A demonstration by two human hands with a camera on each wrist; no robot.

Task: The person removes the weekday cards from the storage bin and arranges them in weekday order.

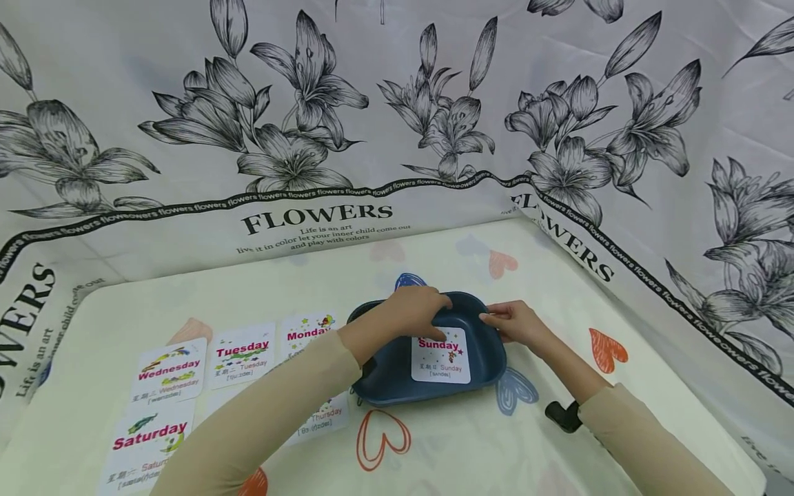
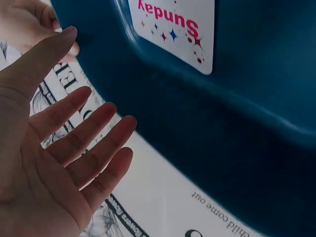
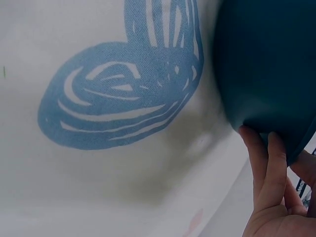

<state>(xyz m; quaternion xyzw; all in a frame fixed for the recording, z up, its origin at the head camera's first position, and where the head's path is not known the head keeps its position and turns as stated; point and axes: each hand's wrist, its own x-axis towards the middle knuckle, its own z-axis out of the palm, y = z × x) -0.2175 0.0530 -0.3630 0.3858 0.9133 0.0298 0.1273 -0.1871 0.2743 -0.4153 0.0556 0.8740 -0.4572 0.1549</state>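
Note:
A dark blue tray (image 1: 387,375) with rounded corners is on the table, and a white card (image 1: 440,368) printed "Sunday" lies inside it. My left hand (image 1: 412,310) reaches over the tray just beyond the card. In the left wrist view its fingers are spread and hold nothing, with the thumb near the tray's rim (image 2: 148,143). At the tray's right end, my right hand (image 1: 517,322) pinches the rim between thumb and fingers. The right wrist view shows two fingers (image 3: 276,170) of it pressed to the tray's outer wall (image 3: 266,64).
Left of the tray lie weekday cards: Monday (image 1: 304,334), Tuesday (image 1: 242,355), Wednesday (image 1: 169,372), Saturday (image 1: 149,441) and Thursday (image 1: 325,420). My left sleeve partly covers them. A small black object (image 1: 563,417) sits by my right sleeve. Flower-printed cloth (image 1: 434,207) hangs behind the table.

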